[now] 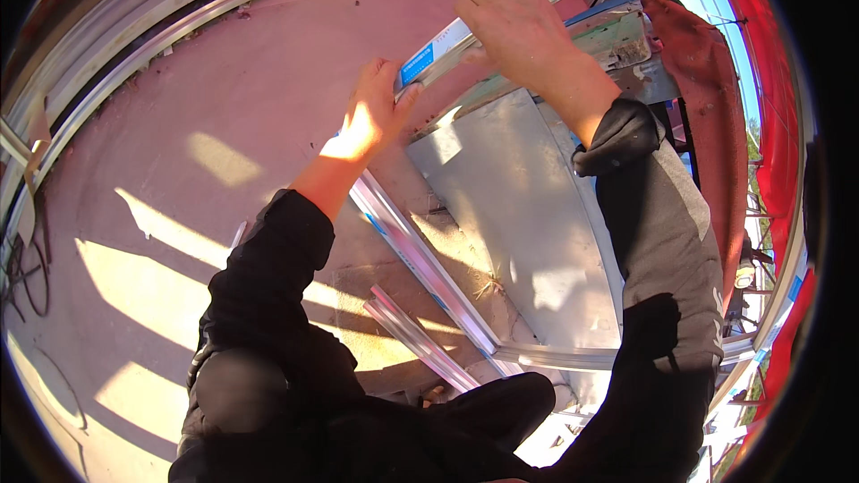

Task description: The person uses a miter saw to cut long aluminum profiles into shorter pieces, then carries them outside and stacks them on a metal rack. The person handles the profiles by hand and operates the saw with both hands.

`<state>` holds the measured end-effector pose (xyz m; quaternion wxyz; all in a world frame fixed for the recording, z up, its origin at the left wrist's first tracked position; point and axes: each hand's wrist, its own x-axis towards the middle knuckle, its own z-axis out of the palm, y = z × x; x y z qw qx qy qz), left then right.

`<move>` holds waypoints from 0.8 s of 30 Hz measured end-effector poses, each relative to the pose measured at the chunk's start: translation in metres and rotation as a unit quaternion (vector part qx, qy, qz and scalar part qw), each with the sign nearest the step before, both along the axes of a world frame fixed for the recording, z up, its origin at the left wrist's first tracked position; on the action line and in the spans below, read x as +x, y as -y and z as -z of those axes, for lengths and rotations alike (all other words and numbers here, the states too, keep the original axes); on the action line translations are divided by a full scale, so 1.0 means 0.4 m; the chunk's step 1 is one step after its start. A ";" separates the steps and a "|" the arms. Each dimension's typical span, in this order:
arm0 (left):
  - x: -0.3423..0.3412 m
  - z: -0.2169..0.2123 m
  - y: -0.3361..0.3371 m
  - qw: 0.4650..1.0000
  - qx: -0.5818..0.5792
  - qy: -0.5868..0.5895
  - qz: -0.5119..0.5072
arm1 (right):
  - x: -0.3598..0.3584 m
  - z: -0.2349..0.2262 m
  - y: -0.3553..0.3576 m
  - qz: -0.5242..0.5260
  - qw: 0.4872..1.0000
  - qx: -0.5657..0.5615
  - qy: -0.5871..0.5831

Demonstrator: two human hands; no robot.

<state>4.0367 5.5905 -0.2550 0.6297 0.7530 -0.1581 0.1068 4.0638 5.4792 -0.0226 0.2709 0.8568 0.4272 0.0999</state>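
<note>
A long silver metal profile with blue-and-white labels runs from the upper right to the middle of the view. My left hand is closed around its near-left end, thumb on one side and fingers on the other. Farther along it, my right hand grips the profile from above with its fingers curled over the edge. A second silver profile slants down from below my left hand, which hides whether the two join. At its lower end it meets a crosswise profile.
Two short profile lengths lie on the pinkish floor. A grey flat panel lies beyond the slanting profile. Long metal bars line the far left. A red-brown sheet hangs at the right, with bright red fabric behind.
</note>
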 end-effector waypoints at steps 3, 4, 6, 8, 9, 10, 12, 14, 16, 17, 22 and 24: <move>-0.014 0.061 0.006 0.998 -0.044 0.047 -0.019 | 0.000 0.108 0.016 -0.022 1.000 0.010 -0.001; -0.016 0.070 0.013 0.997 -0.055 0.055 -0.028 | 0.003 0.123 0.022 -0.028 0.999 0.025 -0.001; -0.010 0.075 0.031 0.998 -0.032 0.040 -0.039 | 0.006 0.128 0.035 -0.024 0.999 0.045 -0.005; -0.001 0.081 0.037 0.997 -0.024 0.058 -0.041 | 0.005 0.123 0.036 -0.011 1.000 0.023 -0.008; 0.001 0.090 0.032 0.996 -0.023 0.073 -0.041 | 0.003 0.120 0.032 -0.029 0.999 0.026 -0.007; -0.001 0.102 0.025 0.995 -0.020 0.086 -0.039 | 0.000 0.119 0.027 -0.009 1.000 0.020 -0.006; -0.012 0.144 0.002 0.998 -0.022 0.053 0.000 | -0.006 0.113 0.015 0.018 1.000 0.003 -0.010; -0.030 0.201 -0.031 0.999 0.024 0.012 0.022 | -0.018 0.109 0.003 -0.011 0.999 -0.031 0.023; -0.037 0.245 -0.032 0.999 0.038 0.038 0.007 | -0.024 0.107 -0.011 0.002 0.998 -0.055 0.030; -0.041 0.264 -0.030 0.998 0.051 0.036 0.003 | -0.028 0.105 -0.015 0.019 0.998 -0.055 0.021; -0.038 0.342 -0.020 0.998 0.033 0.056 -0.003 | -0.042 0.099 -0.033 0.021 0.998 -0.055 0.031; -0.051 0.383 -0.040 0.997 0.040 0.062 0.009 | -0.041 0.101 -0.034 0.023 0.999 -0.032 0.010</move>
